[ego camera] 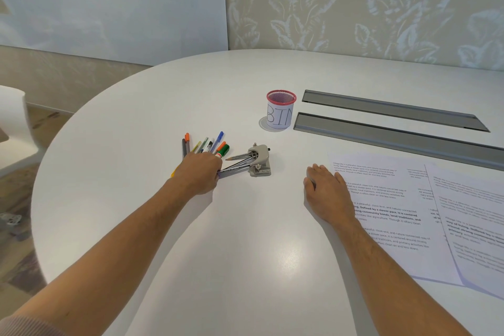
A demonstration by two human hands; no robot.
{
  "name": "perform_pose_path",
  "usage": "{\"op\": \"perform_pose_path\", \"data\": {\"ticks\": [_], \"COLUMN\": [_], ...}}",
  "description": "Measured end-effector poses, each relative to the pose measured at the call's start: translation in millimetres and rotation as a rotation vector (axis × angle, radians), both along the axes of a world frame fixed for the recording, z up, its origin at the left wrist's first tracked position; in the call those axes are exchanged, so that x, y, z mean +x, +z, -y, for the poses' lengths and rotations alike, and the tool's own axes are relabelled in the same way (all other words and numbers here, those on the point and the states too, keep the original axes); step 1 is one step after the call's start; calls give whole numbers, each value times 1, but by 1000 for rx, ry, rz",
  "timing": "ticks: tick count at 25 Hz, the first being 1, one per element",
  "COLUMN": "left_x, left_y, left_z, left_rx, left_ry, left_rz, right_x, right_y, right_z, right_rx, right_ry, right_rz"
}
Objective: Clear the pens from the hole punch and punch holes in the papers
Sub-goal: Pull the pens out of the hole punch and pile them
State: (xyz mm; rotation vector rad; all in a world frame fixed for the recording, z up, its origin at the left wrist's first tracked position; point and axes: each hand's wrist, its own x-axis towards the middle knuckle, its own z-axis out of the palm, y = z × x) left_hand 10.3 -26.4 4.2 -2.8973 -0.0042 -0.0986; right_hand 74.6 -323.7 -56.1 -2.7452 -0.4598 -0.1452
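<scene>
A small grey hole punch (260, 159) sits on the white table (245, 254). Three grey pencils (238, 162) stick out of its mouth toward the left. My left hand (200, 173) lies over a fan of coloured pens and markers (208, 144) and grips the near ends of the pencils; its fingers are curled around them. My right hand (326, 191) rests flat, palm down, on the left edge of the printed papers (395, 213), holding nothing. The pens' lower ends are hidden under my left hand.
A red mesh cup (281, 112) wrapped in paper marked "BIN" stands behind the punch. Two grey cable-channel lids (392, 112) run along the table at the right. A second printed sheet (474, 224) overlaps the papers at far right. A white chair (13, 128) is at the left.
</scene>
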Motion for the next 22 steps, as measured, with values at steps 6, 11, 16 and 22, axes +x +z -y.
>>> {"op": "perform_pose_path", "data": {"ticks": [6,11,16,22], "left_x": [-8,-15,-11,-2], "left_y": [1,0,0,-5], "left_z": [-1,-12,-22,-19], "left_rx": [-222,-484,-580,-569], "left_ry": [203,329,451,525], "left_rz": [-54,-8,159,198], "right_x": [-1,-1,-1,0], "right_y": [1,1,1,-1], "right_z": [0,0,-1,-1], "right_rx": [14,22,22,11], "right_ry": [-3,-3,-9,-5], "right_rz": [2,7,4,10]}}
